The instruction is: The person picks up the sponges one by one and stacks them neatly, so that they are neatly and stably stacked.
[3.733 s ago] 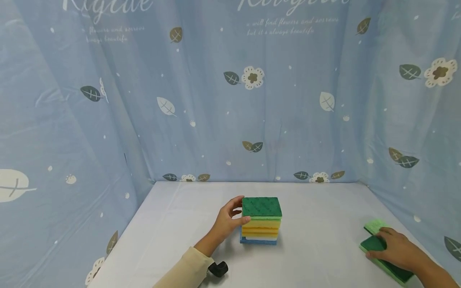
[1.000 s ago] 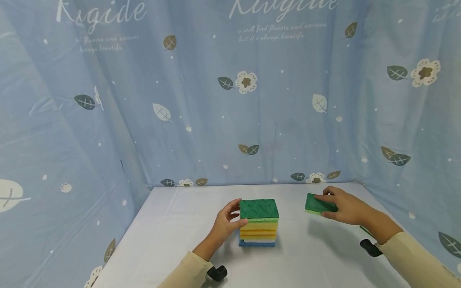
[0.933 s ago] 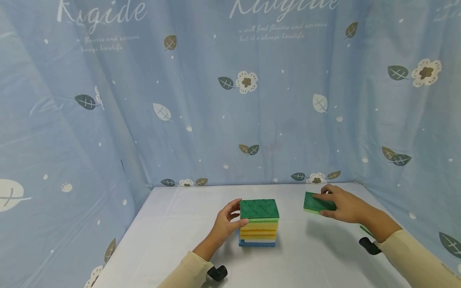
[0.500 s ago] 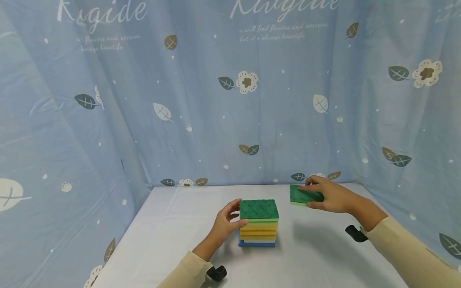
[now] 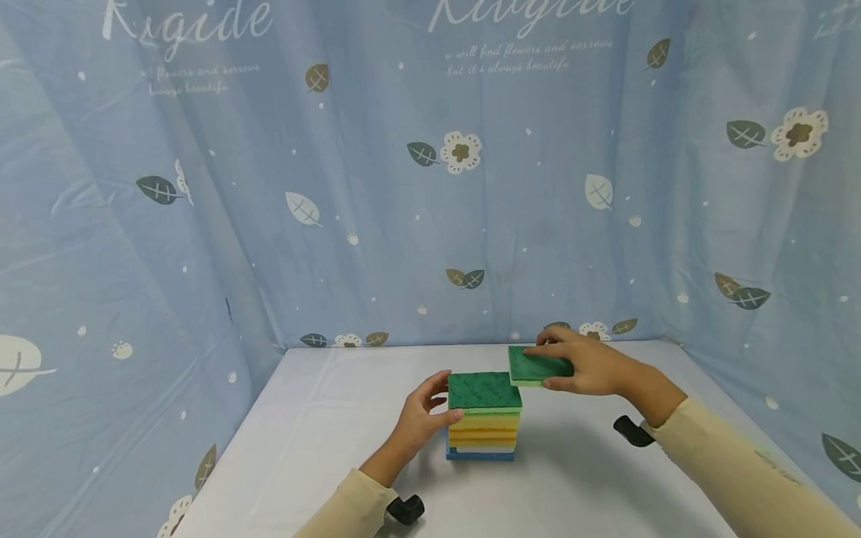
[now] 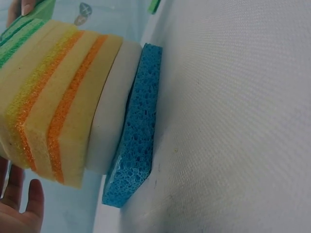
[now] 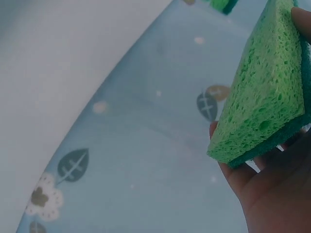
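A stack of sponges [image 5: 483,430] stands on the white table, with a dark green scouring pad on top. In the left wrist view, yellow and orange layers, a white block [image 6: 114,107] and a blue sponge [image 6: 138,121] make up its lower part. My left hand [image 5: 418,415] holds the stack's left side near the top, thumb at the front corner and fingers at the back. My right hand [image 5: 592,365] pinches a green sponge [image 5: 538,366], pad side up, in the air just beyond the stack's back right corner. Its light green porous side [image 7: 267,82] shows in the right wrist view.
A blue curtain [image 5: 377,149] with leaves and flowers hangs behind and beside the white table [image 5: 323,441]. Black devices [image 5: 406,510] sit at both wrists. A green sliver [image 6: 154,6] shows at the top of the left wrist view.
My right hand has lifted a green sponge from the table's right side and carried it left to the stack. My left hand keeps its place on the stack.
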`<state>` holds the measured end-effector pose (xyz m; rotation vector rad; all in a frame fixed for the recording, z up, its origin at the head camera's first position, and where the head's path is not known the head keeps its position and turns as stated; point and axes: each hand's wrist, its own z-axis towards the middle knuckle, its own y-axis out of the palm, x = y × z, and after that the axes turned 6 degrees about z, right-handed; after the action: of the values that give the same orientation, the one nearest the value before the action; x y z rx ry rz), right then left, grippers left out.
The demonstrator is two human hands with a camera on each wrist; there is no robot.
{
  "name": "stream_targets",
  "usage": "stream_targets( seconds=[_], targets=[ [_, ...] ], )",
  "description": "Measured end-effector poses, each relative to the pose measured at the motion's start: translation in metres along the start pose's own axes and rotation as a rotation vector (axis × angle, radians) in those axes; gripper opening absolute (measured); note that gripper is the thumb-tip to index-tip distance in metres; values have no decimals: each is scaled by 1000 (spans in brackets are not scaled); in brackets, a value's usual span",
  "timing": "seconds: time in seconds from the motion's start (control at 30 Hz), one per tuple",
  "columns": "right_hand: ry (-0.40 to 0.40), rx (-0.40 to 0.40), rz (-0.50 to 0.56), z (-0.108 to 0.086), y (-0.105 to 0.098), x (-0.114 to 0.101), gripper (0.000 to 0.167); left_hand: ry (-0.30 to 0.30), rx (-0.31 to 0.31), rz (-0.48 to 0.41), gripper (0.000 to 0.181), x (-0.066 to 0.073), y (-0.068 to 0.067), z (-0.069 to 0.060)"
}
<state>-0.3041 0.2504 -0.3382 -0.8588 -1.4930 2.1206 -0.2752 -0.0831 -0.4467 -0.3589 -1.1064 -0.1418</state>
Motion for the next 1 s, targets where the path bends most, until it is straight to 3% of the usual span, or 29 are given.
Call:
stream_targets(
  seconds=[0.5,1.0],
  targets=[
    [-119,-12,35,29,24,-25,51,25,39,26,69,6,-2,0],
    [-205,-26,-5,51,39,-46,47,-1,5,42,65,7,-3,1]
  ],
)
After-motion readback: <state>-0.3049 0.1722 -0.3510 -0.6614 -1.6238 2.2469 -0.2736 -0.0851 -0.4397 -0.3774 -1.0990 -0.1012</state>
